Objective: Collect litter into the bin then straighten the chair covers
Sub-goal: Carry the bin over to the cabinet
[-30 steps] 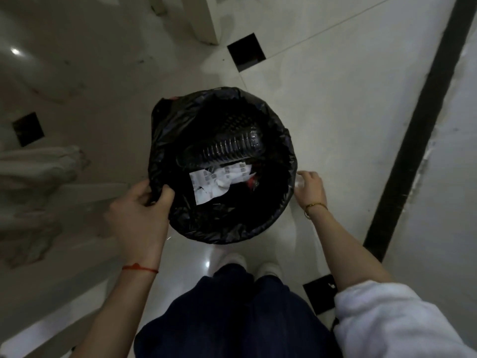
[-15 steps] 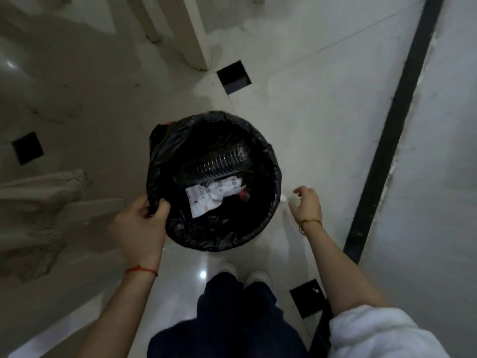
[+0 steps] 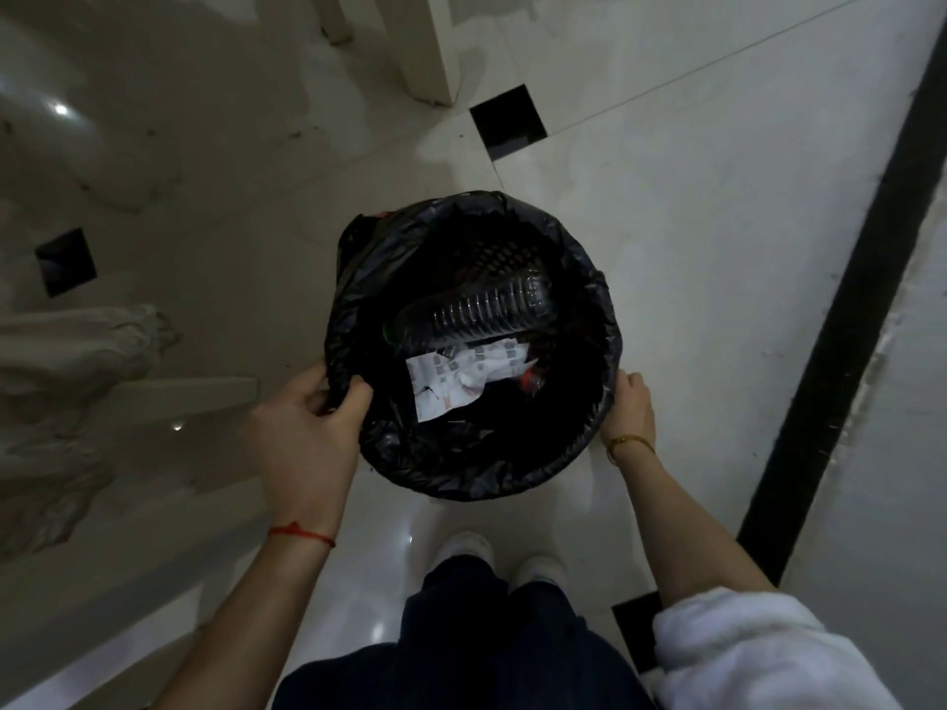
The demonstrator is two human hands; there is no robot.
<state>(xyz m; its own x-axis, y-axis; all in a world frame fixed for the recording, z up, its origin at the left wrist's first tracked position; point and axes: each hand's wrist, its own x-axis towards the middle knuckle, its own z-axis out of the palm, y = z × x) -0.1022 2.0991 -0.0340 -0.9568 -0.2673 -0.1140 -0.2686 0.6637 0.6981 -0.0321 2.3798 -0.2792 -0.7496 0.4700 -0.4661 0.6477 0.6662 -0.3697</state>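
A round bin (image 3: 512, 474) lined with a black plastic bag stands on the tiled floor in front of my feet. Inside lie a clear ribbed plastic bottle (image 3: 481, 307) and crumpled white printed paper (image 3: 461, 379). My left hand (image 3: 307, 427) pinches the bag's rim on the bin's left side. My right hand (image 3: 633, 407) rests against the outside of the bin's right rim with curled fingers. A chair with a wrinkled cream cover (image 3: 61, 392) stands at the left edge.
White furniture legs (image 3: 428, 43) stand on the floor beyond the bin. A black floor stripe (image 3: 840, 320) runs diagonally on the right. Small black inlay tiles (image 3: 507, 120) dot the glossy pale floor. My white shoes (image 3: 466, 548) are right below the bin.
My right hand has moved back from a gap beside the bin to touch its right rim. The left hand keeps its hold on the bag rim.
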